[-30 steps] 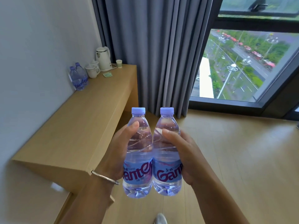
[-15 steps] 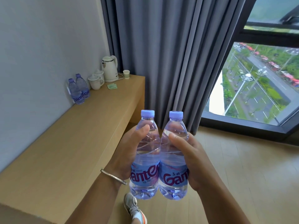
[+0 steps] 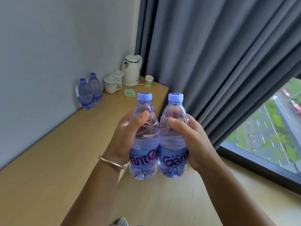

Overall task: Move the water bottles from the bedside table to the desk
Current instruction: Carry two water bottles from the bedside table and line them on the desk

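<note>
Left hand (image 3: 125, 141) grips left bottle (image 3: 144, 139), right hand (image 3: 192, 141) grips right bottle (image 3: 173, 137); upright, touching, carried near worktop (image 3: 68, 149) edge. Probably bound for far-left bottles (image 3: 89, 92) beside mugs (image 3: 112, 82).

Wooden desk (image 3: 53, 154), set along the wall. Borne at its far end: two water bottles (image 3: 90, 92) touching, two lidded cups (image 3: 112, 83), a white kettle (image 3: 131, 70), a paper cup (image 3: 149, 80), green packets (image 3: 129, 92).
</note>
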